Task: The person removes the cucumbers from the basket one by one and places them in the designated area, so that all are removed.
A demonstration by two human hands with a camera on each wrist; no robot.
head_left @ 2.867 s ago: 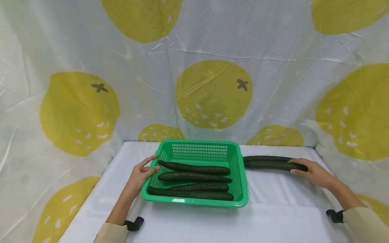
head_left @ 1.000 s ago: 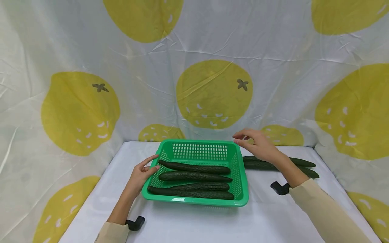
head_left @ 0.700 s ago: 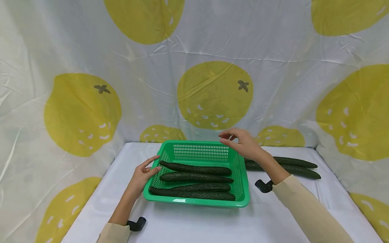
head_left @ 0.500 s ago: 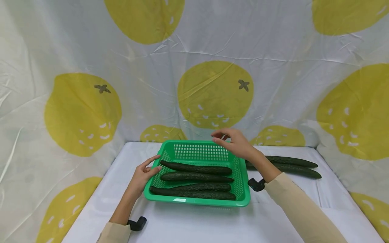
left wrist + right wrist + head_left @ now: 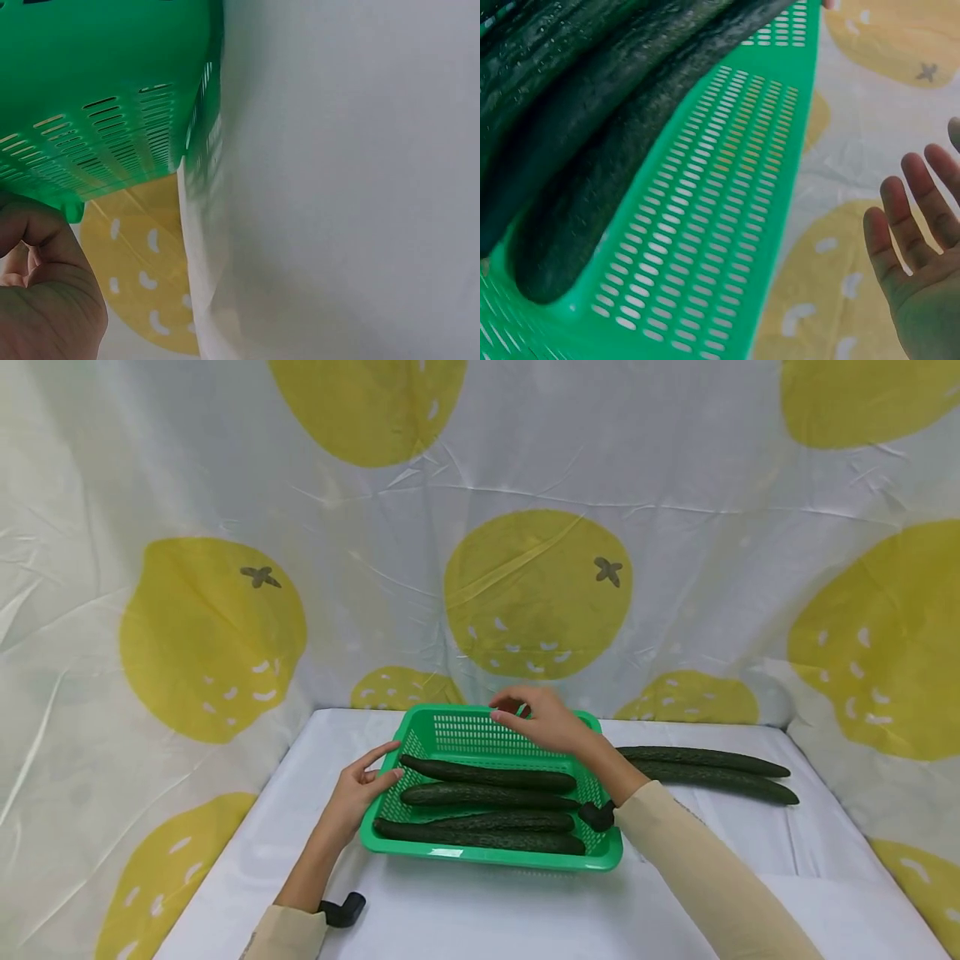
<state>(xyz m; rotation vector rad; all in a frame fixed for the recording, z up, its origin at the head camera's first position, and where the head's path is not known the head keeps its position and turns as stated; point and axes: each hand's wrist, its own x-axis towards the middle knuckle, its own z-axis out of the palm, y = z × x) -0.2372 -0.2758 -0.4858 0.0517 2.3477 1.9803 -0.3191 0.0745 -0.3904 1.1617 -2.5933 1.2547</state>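
The green plastic basket sits on the table with several long dark green cucumbers lying crosswise in it. At its left rim, my left hand holds the edge with thumb and index finger; the left wrist view shows its other fingers partly curled below. My right hand is above the back right part of the basket, fingers loosely bent and holding nothing; in the right wrist view its fingers are apart. To the basket's right, two more cucumbers lie side by side, their left ends hidden by the right forearm.
A white cloth covers the table. Behind and at both sides hangs a white curtain printed with yellow lemons. The right sleeve reaches across the table beside the basket's right end.
My right hand has let go of the cucumbers on the right, risen and moved left over the basket. My left hand stays on the rim. The cucumbers in the basket look the same.
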